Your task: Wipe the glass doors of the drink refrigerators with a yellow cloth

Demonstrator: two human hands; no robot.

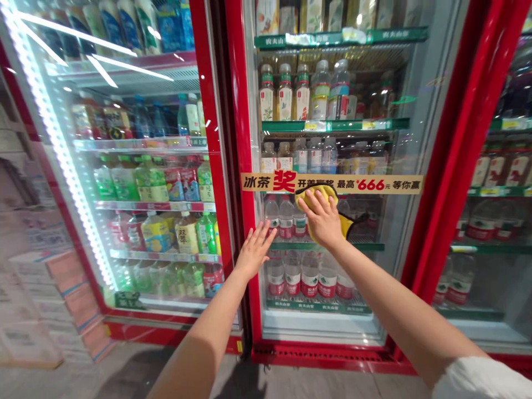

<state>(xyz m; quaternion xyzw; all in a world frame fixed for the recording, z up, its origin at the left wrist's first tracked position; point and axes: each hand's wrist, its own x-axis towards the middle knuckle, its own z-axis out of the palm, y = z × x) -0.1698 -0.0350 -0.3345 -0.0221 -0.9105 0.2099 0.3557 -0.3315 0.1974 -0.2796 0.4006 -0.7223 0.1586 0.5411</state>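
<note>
One cloth (344, 224) lies under the right hand (322, 219), pressed flat to the glass door (394, 233) across the strip's (386, 184) lower edge. Just left, the left hand (254, 252), fingers spread and holding nothing, rests at the door's red frame (240, 166).

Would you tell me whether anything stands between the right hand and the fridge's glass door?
Only the yellow cloth: it lies between the right hand and the glass door. Nothing else visible stands in the way there.
</note>
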